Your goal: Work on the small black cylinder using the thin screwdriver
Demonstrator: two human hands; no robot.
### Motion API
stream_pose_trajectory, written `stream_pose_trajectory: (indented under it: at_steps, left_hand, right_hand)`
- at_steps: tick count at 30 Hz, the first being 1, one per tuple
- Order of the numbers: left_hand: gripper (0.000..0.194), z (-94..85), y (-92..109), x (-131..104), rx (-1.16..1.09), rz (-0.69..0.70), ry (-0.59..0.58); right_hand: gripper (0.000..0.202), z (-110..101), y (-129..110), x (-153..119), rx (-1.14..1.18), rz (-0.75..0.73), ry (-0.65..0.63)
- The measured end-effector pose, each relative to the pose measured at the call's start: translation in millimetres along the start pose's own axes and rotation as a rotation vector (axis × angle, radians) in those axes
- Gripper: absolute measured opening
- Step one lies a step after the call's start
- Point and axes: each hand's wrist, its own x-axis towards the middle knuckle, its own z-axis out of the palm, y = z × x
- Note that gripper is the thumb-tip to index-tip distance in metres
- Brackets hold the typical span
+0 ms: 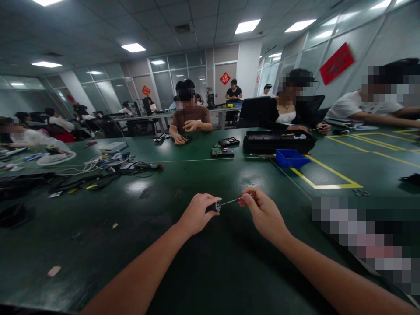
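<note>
My left hand (199,213) is closed round a small black cylindrical part (214,207), whose round end faces right and shows a pale rim. In my right hand (263,213) is a screwdriver (229,202) with a thin metal shaft and a reddish handle, mostly covered by the fingers. The shaft points left, and its tip meets the round end of the black part; how deep it sits I cannot tell. Both hands are held over the green table (210,271) in front of me.
Ahead lie a blue bin (292,158), a long black tray (278,142) and opened hard drives (223,151). Tangled cables (121,168) spread at the left. Yellow tape (337,186) marks the right side. A person (190,114) works opposite; others sit at the right.
</note>
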Motion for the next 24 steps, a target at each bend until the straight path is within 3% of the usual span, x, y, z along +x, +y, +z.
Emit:
stream_pose_trajectory:
  at_steps: [18, 24]
  left_hand:
    - [0.044, 2.1, 3.0, 2.2, 0.007, -0.030, -0.042]
    - [0.048, -3.2, 4.9, 1.5, -0.100, -0.080, 0.032]
  right_hand:
    - [0.019, -5.2, -12.0, -1.0, -0.336, -0.145, -0.069]
    - [0.019, -7.2, -6.6, 0.4, -0.352, -0.144, -0.007]
